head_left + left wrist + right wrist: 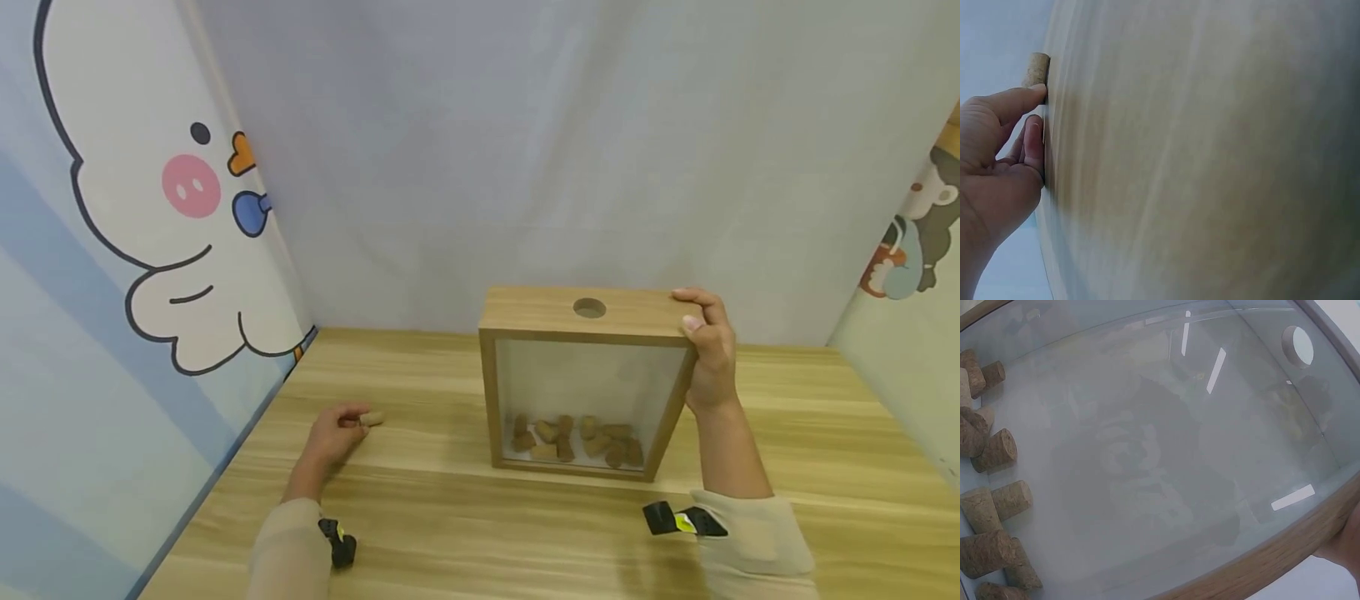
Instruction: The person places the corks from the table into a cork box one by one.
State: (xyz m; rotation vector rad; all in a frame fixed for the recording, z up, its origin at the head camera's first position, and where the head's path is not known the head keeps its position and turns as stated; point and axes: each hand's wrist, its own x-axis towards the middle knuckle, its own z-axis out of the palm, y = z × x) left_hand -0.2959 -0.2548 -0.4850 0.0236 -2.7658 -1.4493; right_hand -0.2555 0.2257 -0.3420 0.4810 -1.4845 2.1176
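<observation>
On the left part of the wooden table, my left hand (333, 437) pinches a cork (372, 418) at the tabletop. The left wrist view shows the thumb lying against this cork (1036, 69), whose far end sticks out past the fingers. My right hand (712, 354) grips the top right corner of a wood-framed box (536, 310) with a clear front. A round hole (589, 308) pierces the box's top. Several corks (564, 448) lie in a loose pile on the box's floor; in the right wrist view these corks (999, 450) show through the clear panel.
The table (420, 517) has a pale wood grain. Behind it hangs a plain light curtain (555, 167). A cartoon-printed panel (97, 417) borders the left side, and another printed panel (900, 333) the right.
</observation>
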